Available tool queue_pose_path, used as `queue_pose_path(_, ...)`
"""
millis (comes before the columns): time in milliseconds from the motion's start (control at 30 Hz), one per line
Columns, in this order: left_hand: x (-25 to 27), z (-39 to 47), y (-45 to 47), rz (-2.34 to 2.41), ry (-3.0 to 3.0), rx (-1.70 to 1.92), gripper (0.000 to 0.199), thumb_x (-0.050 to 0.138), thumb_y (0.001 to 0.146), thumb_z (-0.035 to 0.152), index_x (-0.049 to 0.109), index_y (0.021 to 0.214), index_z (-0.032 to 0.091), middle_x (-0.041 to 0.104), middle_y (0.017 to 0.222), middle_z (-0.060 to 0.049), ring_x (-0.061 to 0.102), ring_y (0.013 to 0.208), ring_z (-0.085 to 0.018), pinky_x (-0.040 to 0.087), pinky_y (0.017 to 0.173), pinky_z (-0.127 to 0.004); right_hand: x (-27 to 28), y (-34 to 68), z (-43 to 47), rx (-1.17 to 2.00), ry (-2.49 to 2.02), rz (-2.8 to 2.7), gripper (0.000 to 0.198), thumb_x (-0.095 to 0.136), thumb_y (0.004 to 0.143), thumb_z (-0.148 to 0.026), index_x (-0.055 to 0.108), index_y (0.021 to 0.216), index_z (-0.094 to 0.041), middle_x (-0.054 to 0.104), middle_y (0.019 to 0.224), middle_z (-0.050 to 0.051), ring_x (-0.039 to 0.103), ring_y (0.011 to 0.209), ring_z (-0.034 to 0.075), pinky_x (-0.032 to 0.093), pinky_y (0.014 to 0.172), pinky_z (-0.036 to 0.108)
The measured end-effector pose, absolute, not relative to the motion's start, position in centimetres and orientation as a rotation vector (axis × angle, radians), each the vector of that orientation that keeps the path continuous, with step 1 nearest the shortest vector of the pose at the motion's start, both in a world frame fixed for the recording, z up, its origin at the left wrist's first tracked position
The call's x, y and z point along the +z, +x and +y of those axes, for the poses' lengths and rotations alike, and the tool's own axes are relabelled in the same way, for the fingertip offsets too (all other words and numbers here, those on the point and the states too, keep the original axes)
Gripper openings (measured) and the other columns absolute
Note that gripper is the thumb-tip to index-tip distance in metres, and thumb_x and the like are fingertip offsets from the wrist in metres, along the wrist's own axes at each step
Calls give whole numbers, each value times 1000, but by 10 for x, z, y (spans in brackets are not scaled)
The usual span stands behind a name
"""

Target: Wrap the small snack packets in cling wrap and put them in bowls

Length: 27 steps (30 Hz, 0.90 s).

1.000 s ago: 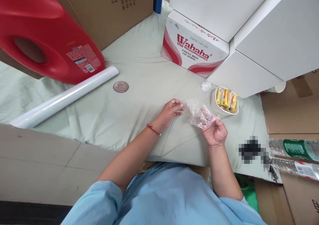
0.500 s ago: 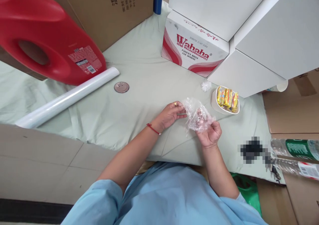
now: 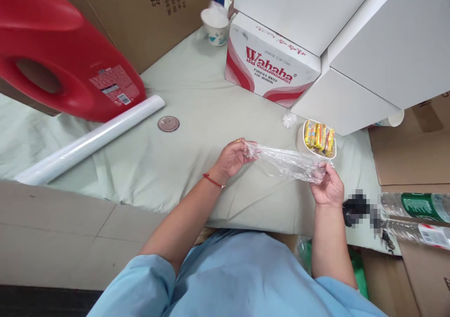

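Note:
A crumpled piece of clear plastic wrap (image 3: 284, 160) is stretched sideways above the table. My left hand (image 3: 232, 158) pinches one end of it, fingers closed, with a red cord bracelet at the wrist. The other end is gripped by my right hand (image 3: 327, 183), thumb and fingers pressed together. Just behind the right hand and the wrap stands a white tub (image 3: 301, 141) holding several yellow-wrapped snacks (image 3: 319, 136). A small crumpled ball of clear film (image 3: 289, 120) lies behind, near the white boxes.
On the left are a red jug (image 3: 77, 59), a long white roll (image 3: 94, 136) and a round badge (image 3: 168, 123). A Wahaha carton (image 3: 270, 66) stands at the back. Beside it, someone's fingers appear near a film-topped paper cup (image 3: 215, 25). Plastic bottles (image 3: 415, 207) lie right.
My right hand has moved right, pulling the bunched plastic wrap out into a long strip. My left hand has shifted slightly left. A film-topped paper cup has appeared at the back.

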<state>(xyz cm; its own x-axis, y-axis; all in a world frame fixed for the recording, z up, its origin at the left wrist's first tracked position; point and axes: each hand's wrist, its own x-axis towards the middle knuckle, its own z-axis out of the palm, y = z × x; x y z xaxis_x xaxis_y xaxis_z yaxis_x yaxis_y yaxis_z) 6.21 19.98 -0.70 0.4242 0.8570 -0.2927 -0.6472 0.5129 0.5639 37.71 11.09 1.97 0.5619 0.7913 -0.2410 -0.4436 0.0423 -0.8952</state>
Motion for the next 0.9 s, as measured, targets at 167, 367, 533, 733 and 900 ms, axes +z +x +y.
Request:
queue_pose_path(167, -8, 202, 63, 697, 429, 920, 36, 82, 66, 30, 50, 81, 23, 73, 93, -1, 76, 72, -18, 41, 45, -20, 18, 381, 112, 782, -1308, -490, 24, 82, 83, -30, 72, 102, -19, 76, 98, 3, 73, 89, 15, 64, 80, 27)
queue_pose_path(367, -11, 204, 67, 773, 460, 945, 41, 84, 72, 35, 45, 77, 23, 69, 85, 1, 74, 70, -16, 46, 49, -21, 23, 339, 92, 267, -1464, -1257, 45, 82, 77, -23, 72, 121, -29, 59, 148, 9, 51, 144, 30, 43, 122, 54)
queue_pose_path(533, -16, 205, 71, 782, 474, 1059, 43, 86, 77, 41, 47, 75, 22, 65, 75, 2, 68, 69, -12, 57, 67, -26, 15, 302, 95, 639, -1454, -1766, 50, 91, 74, -32, 76, 122, -34, 55, 159, 6, 30, 160, 37, 13, 134, 65)
queue_pose_path(733, -15, 201, 69, 666, 557, 1022, 44, 90, 78, 47, 56, 85, 20, 66, 90, 0, 68, 89, -13, 57, 92, -33, 20, 299, 111, 624, -1462, -1350, 14, 83, 88, -41, 81, 97, -30, 72, 128, 6, 58, 138, 29, 42, 124, 49)
queue_pose_path(900, -17, 199, 69, 768, 753, 968, 48, 89, 66, 16, 62, 106, 22, 69, 108, -1, 68, 82, -10, 53, 76, -26, 32, 314, 119, 950, -1440, -863, 36, 84, 85, -56, 71, 91, -23, 77, 87, 0, 71, 66, 15, 60, 59, 25)
